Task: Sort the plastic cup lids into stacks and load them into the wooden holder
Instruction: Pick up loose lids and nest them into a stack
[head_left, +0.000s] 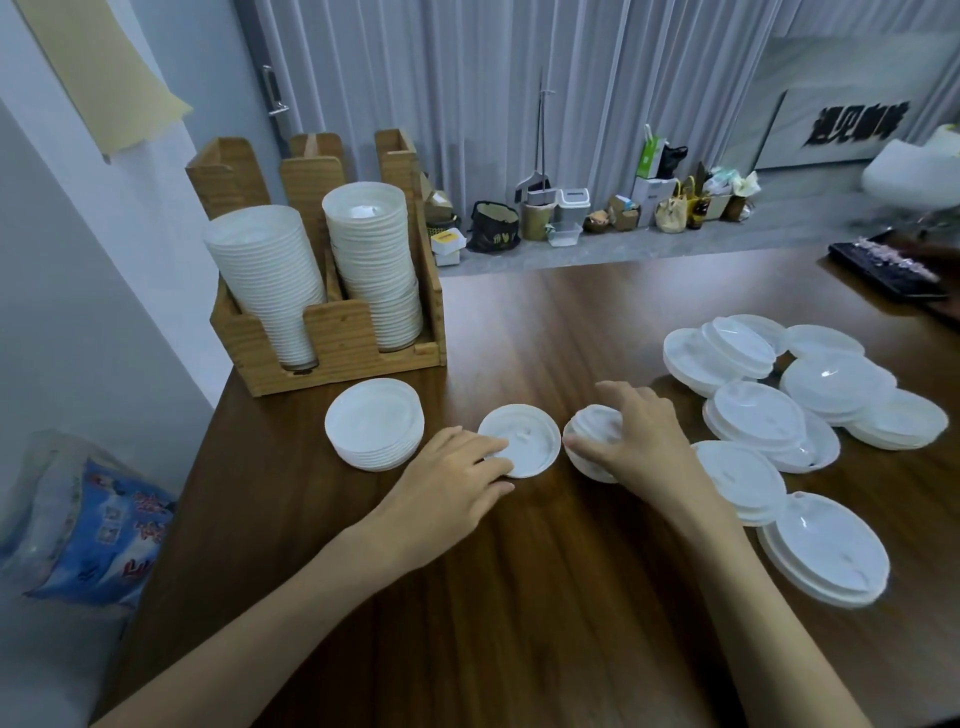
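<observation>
two tall stacks (374, 270) already stand in the wooden holder (337, 353), at the far left corner of the table (519, 597). why is the rest spread out?

looks like sorting by type. a short stack (374, 423) waits just in front of the holder, and the loose pile (779, 415) lies well off to the right, overlapping and unsorted.

and the hands, between those two?

the left hand (452, 483) lies low, palm down. its fingers are nearly straight and rest on the near-left rim of a flat lid (524, 439). i'd guess it's steadying the lid or sliding it toward the short stack.

the right?

the right hand (644, 441) arches over a tilted lid (592, 441), thumb on its left edge, fingers curled round the top, gripping it. whether that's one lid or several nested, i can't tell.

why side by side?

probably to compare shapes before stacking. both forearms reach in from the near edge.
</observation>
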